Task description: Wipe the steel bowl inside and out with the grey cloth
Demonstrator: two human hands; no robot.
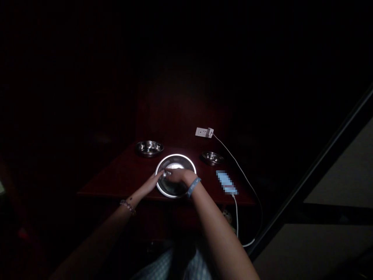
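A wide steel bowl [175,156] with a bright rim stands near the table's front edge. My right hand [177,175], with a blue band at its wrist, reaches over the bowl with fingers bent inward. A small pale, shiny spot shows by those fingertips; what they hold, if anything, is too dark to make out. From the left, my left hand [150,184] extends across the bowl's rim with its fingers stretched out. Its fingertips meet or nearly meet the right hand's fingers. A beaded bracelet circles the left wrist.
Behind the bowl, a shallow steel dish [149,147] sits left and a smaller steel dish [212,158] right. A blurred-out phone [226,182] lies on the dark red table [116,177]. Its white cable [236,217] loops up to a wall socket [201,132]. Surroundings are very dark.
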